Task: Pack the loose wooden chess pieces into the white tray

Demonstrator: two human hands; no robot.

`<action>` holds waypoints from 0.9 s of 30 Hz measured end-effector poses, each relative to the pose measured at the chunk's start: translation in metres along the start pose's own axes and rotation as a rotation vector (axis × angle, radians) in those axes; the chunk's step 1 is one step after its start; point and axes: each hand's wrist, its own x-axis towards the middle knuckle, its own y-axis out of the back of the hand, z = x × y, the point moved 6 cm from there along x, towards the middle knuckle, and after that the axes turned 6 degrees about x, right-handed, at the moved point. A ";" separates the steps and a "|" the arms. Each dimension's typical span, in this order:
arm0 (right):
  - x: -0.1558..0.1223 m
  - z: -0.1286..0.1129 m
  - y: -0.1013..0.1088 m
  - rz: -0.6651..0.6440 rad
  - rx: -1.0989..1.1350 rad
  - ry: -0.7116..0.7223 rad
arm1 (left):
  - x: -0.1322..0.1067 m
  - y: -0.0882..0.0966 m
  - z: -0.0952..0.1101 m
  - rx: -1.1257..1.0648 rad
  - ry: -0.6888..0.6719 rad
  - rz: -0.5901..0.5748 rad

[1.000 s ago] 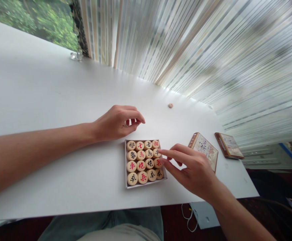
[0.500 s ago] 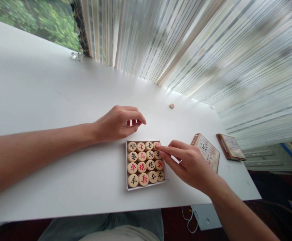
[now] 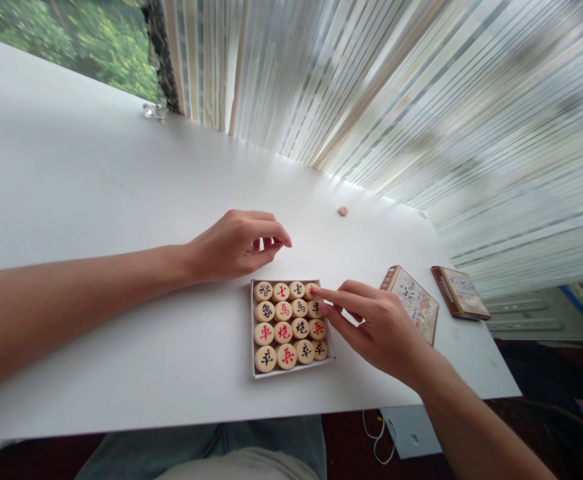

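Note:
A shallow white box [image 3: 253, 363] on the table holds rows of round wooden Chinese chess pieces marked in red and black. My right hand [image 3: 376, 320] reaches in from the right. Its index fingertip touches the red-marked piece [image 3: 311, 291] in the box's far right corner and partly covers it. The thumb tip rests at the edge of a black-marked piece [image 3: 314, 309] just nearer to me, with a gap between thumb and index finger. Beyond the box's far left side, my left hand [image 3: 239, 245] holds nothing, its fingers loosely bent and apart from the thumb.
One loose chess piece [image 3: 343, 211] lies farther back on the white table [image 3: 96, 347]. To the right are a patterned box lid or case [image 3: 414, 303] and a second brown one [image 3: 464, 293]. A small clear object [image 3: 154, 111] stands by the curtain [image 3: 291, 80] at the far edge.
My right hand has shifted slightly to the right, and more of the red mark on the corner piece shows. My left hand stays where it was.

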 end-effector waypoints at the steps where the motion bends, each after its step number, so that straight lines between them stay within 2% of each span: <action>1: -0.001 0.000 0.001 0.007 -0.002 0.001 | 0.000 0.000 0.000 0.001 -0.001 0.002; 6: -0.009 -0.008 0.010 0.069 0.024 0.020 | 0.000 0.000 0.000 0.005 -0.004 0.001; 11: -0.018 -0.019 0.007 0.031 0.127 0.070 | 0.000 0.000 0.000 0.015 -0.007 -0.002; 18: -0.022 -0.019 -0.001 0.049 0.040 0.121 | 0.000 0.000 0.000 0.014 -0.007 0.000; 27: -0.023 -0.022 0.000 0.062 0.012 0.140 | 0.000 0.000 0.001 0.015 0.000 -0.014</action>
